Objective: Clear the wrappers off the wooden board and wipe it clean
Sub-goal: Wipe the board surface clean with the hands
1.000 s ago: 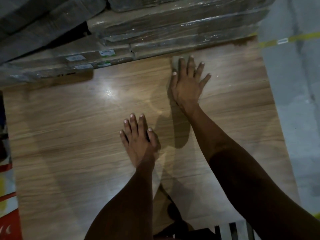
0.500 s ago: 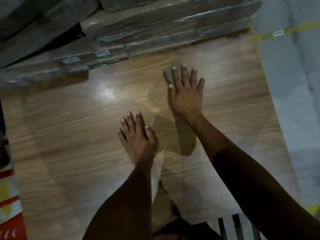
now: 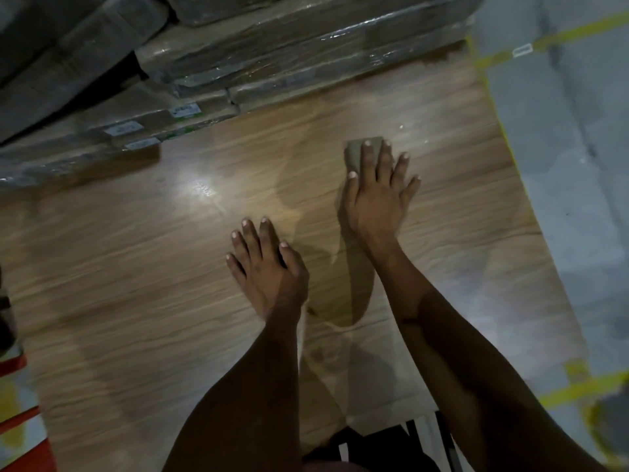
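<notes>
Right-hand fingers, straight and slightly spread, press a small grey-green wiping pad flat against the wooden board; the pad shows only beyond the fingertips and beside the thumb. The right hand is therefore open, pressing rather than gripping. Left-hand fingers lie extended and close together on the board; the left hand rests flat, holding nothing, nearer the wearer than the right.

Change. Compared with the two earlier views, the right hand and pad have drawn back from the stacked packages toward the wearer, while the left hand has kept its place on the board. Judged from this, a wiping stroke is under way along the board's grain-crossing direction, with the left hand acting as a brace. No loose wrapper is visible on the board near the hands, so the clearing stage appears complete and the wiping stage is probably in hand. A pale speck lies on the board just beyond the pad, toward the packages; its nature cannot be told.

Containers. No bin, tray or box is in view. The film-wrapped packages, several bearing small labels, overlie the far edge of the board; their contents cannot be made out. Grey floor with yellow tape lines borders the board on the right hand's side.
</notes>
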Tool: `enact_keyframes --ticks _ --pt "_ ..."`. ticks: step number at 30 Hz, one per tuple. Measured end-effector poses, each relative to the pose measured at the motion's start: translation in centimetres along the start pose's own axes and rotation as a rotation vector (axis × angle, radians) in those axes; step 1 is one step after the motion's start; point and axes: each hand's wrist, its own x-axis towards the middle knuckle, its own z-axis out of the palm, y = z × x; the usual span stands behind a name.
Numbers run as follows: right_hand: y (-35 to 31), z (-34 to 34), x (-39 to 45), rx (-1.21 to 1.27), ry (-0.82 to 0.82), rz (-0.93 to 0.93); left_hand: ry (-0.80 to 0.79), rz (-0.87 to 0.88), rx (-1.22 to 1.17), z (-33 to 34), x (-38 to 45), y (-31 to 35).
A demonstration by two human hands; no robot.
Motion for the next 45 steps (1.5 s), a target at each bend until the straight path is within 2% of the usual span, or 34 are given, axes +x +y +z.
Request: enact_keyframes --ticks 2,6,10,12,17,18,23,25,29,34,36,39,40,43,45 --pt "-1.0 0.2 -1.0 0.012 -0.016 0.004 0.001 0.005 -0.001 -0.1 0.0 0.0" --pt "0.1 0.6 -3.3 -0.053 -0.041 -0.230 0.004 0.027 -0.011 -0.3 -0.1 0.0" --pt "2.0 0.3 -3.6 -0.008 0.039 -0.002 0.012 0.024 -0.013 0.0 0.1 -0.3" --pt "1.4 0.2 -4.0 0.014 0.021 0.045 0.014 0.032 0.005 0.2 0.1 -0.4" --pt "2.2 0.0 -5.9 -0.065 -0.092 -0.232 0.027 0.034 -0.015 0.1 0.0 -0.4" --pt "3.0 -0.1 -5.9 -0.067 -0.089 -0.238 0.033 0.033 -0.016 0.1 -0.1 -0.3" --pt "4.1 -0.1 -6.8 -0.003 0.019 0.079 0.068 0.049 -0.024 0.2 -0.1 -0.3" --pt "3.3 0.2 -8.1 -0.007 -0.020 0.036 0.093 0.048 -0.020 0.5 -0.1 -0.4" --pt "4.6 0.1 -10.6 -0.055 -0.086 -0.197 0.123 0.061 -0.036 1.2 0.0 -0.7" --pt "6.7 -0.3 -12.4 0.001 -0.005 0.077 0.119 0.075 -0.015 1.6 0.1 -1.0" --pt "6.4 0.1 -13.5 -0.019 -0.038 0.027 0.121 0.072 -0.013 1.8 0.2 -1.1" --pt "7.8 -0.1 -14.8 -0.076 -0.083 -0.180 0.130 0.083 0.003 1.8 0.3 -1.2" --pt "8.6 -0.3 -14.9 -0.080 -0.069 -0.172 0.119 0.086 0.002 1.8 0.3 -1.1" --pt "9.8 -0.6 -15.7 -0.025 0.000 0.076 0.077 0.075 -0.003 1.4 0.2 -1.0" --pt "9.6 -0.4 -16.5 -0.032 -0.011 0.083 0.072 0.072 0.010 1.2 0.3 -1.0"
